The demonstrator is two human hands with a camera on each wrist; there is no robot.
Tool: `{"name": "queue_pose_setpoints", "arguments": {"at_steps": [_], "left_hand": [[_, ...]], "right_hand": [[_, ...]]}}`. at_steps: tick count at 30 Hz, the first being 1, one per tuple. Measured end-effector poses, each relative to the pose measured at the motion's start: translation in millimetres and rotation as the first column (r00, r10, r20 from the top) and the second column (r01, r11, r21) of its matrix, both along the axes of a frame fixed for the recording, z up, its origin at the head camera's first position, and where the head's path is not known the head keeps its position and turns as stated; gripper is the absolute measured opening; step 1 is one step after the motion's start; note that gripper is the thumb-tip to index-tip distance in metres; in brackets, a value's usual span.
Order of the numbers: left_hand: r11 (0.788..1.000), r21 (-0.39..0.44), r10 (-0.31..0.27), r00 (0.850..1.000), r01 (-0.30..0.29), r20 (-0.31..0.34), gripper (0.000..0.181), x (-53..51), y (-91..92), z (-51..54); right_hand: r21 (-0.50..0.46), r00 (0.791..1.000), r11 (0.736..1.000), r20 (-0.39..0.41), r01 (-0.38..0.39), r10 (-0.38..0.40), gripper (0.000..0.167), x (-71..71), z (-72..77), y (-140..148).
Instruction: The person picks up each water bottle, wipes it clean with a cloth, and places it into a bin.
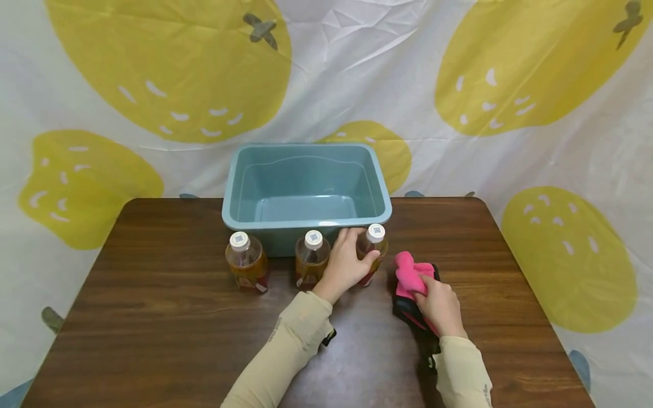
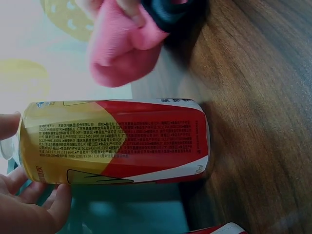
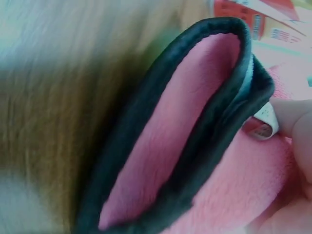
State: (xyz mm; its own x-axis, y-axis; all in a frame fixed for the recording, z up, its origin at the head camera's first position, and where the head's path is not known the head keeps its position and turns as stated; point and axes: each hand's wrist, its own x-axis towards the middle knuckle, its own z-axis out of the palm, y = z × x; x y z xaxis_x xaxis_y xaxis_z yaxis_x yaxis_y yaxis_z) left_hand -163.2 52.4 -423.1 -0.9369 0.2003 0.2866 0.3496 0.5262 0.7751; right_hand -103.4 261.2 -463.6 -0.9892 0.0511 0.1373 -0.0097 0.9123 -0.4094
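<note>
In the head view, a blue basin sits at the far side of the desk, before a lemon-patterned backdrop. Along its near side stand three upright capped bottles: the left bottle, the middle bottle and the right bottle. The left hand grasps the right bottle near its neck, fingers on the left and thumb across the near right. The left wrist view alone shows that bottle's yellow, red and white label filled with small print. Just to the right, the right hand pinches a pink cloth with black edging; whether the cloth touches the desk I cannot tell. Only the right wrist view reveals the edging folded into a narrow loop and a small white tag beside the fingers.
</note>
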Motion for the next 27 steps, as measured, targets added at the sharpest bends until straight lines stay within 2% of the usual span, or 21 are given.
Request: {"name": "queue_pose_setpoints", "arguments": {"at_steps": [3,7,10,15,19,24,27], "left_hand": [[1.000,-0.008,0.000,1.000,0.000,0.001,0.044,-0.3,0.1,-0.3],[1.000,-0.016,0.001,1.000,-0.001,0.008,0.045,-0.8,-0.1,0.2],[1.000,-0.015,0.000,1.000,0.000,0.021,0.045,-0.4,-0.4,0.4],[1.000,-0.019,0.002,1.000,-0.002,0.024,0.046,1.0,-0.3,0.2],[1.000,-0.023,0.008,1.000,-0.008,0.016,0.045,1.1,0.0,-0.1],[1.000,-0.028,0.012,1.000,-0.013,-0.011,0.041,0.7,-0.6,-0.7],[1.000,-0.030,0.005,0.999,-0.006,-0.042,0.039,0.3,-1.2,0.1]], "right_hand": [[-0.081,0.996,0.997,-0.091,0.010,-0.017,0.014,1.3,4.3,-3],[-0.177,0.976,0.984,-0.217,-0.007,-0.032,0.021,1.5,13.9,-9],[-0.247,0.966,0.969,-0.255,-0.012,-0.053,0.022,1.9,24.1,-16],[-0.370,0.963,0.929,-0.254,-0.014,-0.086,0.026,0.0,39.8,-30],[-0.443,0.971,0.895,-0.233,-0.050,-0.061,0.035,-7.4,46.3,-42],[-0.477,0.980,0.876,-0.196,-0.075,-0.022,0.043,-17.5,47.1,-52],[-0.476,0.982,0.877,-0.188,-0.064,-0.030,0.037,-21.6,46.3,-54]]}}
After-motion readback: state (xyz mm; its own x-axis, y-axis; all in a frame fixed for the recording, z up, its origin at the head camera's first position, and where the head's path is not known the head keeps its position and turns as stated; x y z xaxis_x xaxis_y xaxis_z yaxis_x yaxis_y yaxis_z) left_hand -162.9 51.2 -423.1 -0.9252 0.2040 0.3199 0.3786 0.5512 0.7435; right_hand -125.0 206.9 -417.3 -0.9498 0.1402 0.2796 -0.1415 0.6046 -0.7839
